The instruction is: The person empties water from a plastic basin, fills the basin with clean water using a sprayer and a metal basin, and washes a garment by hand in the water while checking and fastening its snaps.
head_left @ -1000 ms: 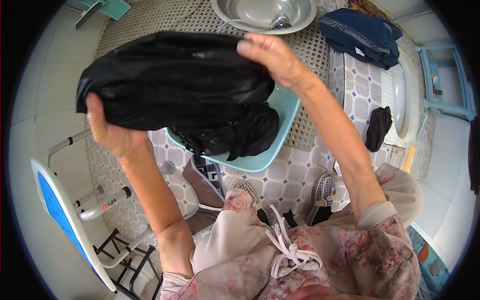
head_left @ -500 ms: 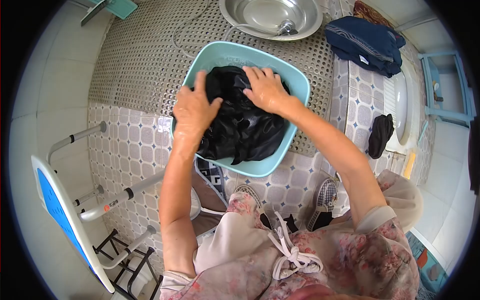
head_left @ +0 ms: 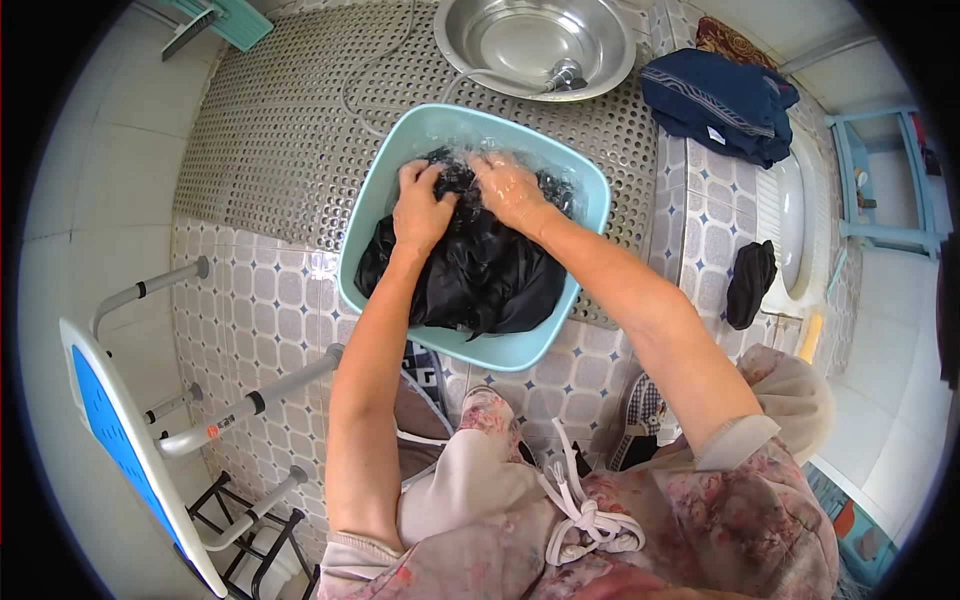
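Both the left hand (head_left: 424, 208) and the right hand (head_left: 510, 190) reach into the turquoise tub (head_left: 512, 357), touching the far part of the black cloth (head_left: 490, 278) heaped inside it amid splashing water (head_left: 562, 190). The left hand is loosely curled, the right partly hidden by water; I cannot tell whether either grips the cloth. Farther off stands a metal basin (head_left: 515, 45).
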Available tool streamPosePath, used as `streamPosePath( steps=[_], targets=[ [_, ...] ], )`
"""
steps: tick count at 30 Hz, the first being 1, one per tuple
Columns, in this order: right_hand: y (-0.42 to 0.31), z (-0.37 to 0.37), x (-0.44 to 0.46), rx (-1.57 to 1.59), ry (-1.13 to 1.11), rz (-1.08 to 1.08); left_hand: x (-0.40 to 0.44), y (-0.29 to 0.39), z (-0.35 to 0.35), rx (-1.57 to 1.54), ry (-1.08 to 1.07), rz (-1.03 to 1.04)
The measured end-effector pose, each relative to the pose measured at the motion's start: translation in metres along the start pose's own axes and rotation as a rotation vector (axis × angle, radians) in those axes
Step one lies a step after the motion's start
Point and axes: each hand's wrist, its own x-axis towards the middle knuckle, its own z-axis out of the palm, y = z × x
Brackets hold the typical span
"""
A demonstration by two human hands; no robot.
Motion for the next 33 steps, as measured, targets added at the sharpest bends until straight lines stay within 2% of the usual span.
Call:
streamPosePath(
  steps=[1, 2, 4, 5, 7, 8, 9, 10, 11, 13, 14, 17, 18, 19, 20, 22, 23, 24, 26, 28, 30, 33],
  targets=[
    [-0.004, -0.009, 0.002, 0.096, 0.071, 0.037, -0.002, -0.012, 0.006, -0.11, 0.136, -0.027],
    [-0.008, -0.019, 0.006, 0.293, 0.038, 0.169, 0.0, -0.026, 0.011, -0.601, 0.041, -0.28],
    [-0.02, -0.044, 0.01, 0.694, -0.038, 0.435, -0.005, 0.001, -0.026, -1.29, 0.069, -0.665],
    [-0.031, -0.052, 0.009, 0.815, -0.008, 0.384, -0.004, -0.02, -0.03, -1.508, -0.102, -0.844],
    [-0.075, -0.08, -0.001, 0.761, 0.04, 0.161, -0.007, 0.007, -0.059, -1.574, -0.145, -0.863],
    [-0.098, -0.086, -0.006, 0.726, 0.042, 0.117, -0.007, 0.017, -0.069, -1.607, -0.171, -0.872],
    [-0.119, -0.087, -0.013, 0.704, 0.109, 0.033, -0.005, -0.005, -0.054, -1.483, -0.151, -0.822],
    [-0.143, -0.092, -0.019, 0.635, 0.198, -0.06, -0.011, 0.023, -0.073, -1.506, -0.261, -1.044],
    [-0.165, -0.101, -0.024, 0.626, 0.274, -0.158, -0.034, 0.023, -0.075, -1.073, -0.129, -0.422],
    [-0.189, -0.09, -0.025, 0.508, 0.361, -0.335, -0.055, 0.023, -0.066, -0.938, -0.077, 0.037],
    [-0.193, -0.077, -0.025, 0.453, 0.384, -0.394, -0.057, 0.024, -0.06, -1.273, -0.156, -0.098],
    [-0.172, -0.041, 0.0, 0.353, 0.374, -0.358, -0.061, -0.037, -0.008, -1.889, -0.078, -0.065],
    [-0.165, -0.031, 0.012, 0.4, 0.431, -0.323, -0.056, -0.074, 0.017, -1.859, -0.09, -0.229],
    [-0.161, -0.031, 0.021, 0.42, 0.396, -0.242, -0.052, -0.111, 0.043, -1.831, -0.102, -0.392],
    [-0.156, -0.029, 0.031, 0.437, 0.387, -0.124, -0.044, -0.088, 0.029, -1.723, -0.054, -0.568],
    [-0.133, -0.028, 0.058, 0.439, 0.351, 0.136, -0.025, 0.011, -0.03, -1.472, 0.037, -0.897],
    [-0.115, -0.028, 0.069, 0.428, 0.316, 0.28, -0.032, 0.04, -0.047, -1.434, -0.056, -0.959],
    [-0.098, -0.014, 0.069, 0.334, 0.397, 0.302, -0.029, 0.027, -0.038, -1.392, -0.156, -1.033],
    [-0.11, -0.022, 0.052, 0.388, 0.383, 0.252, -0.035, 0.038, -0.036, -1.324, -0.038, -0.999],
    [-0.139, -0.033, 0.029, 0.5, 0.474, 0.081, -0.035, 0.026, -0.032, -1.511, 0.094, -0.903],
    [-0.171, -0.037, 0.003, 0.634, 0.363, -0.079, -0.034, 0.02, -0.031, -1.553, 0.102, -0.942],
    [-0.163, -0.032, 0.01, 0.517, 0.433, -0.066, -0.037, 0.017, -0.03, -1.615, 0.114, -1.007]
  ],
)
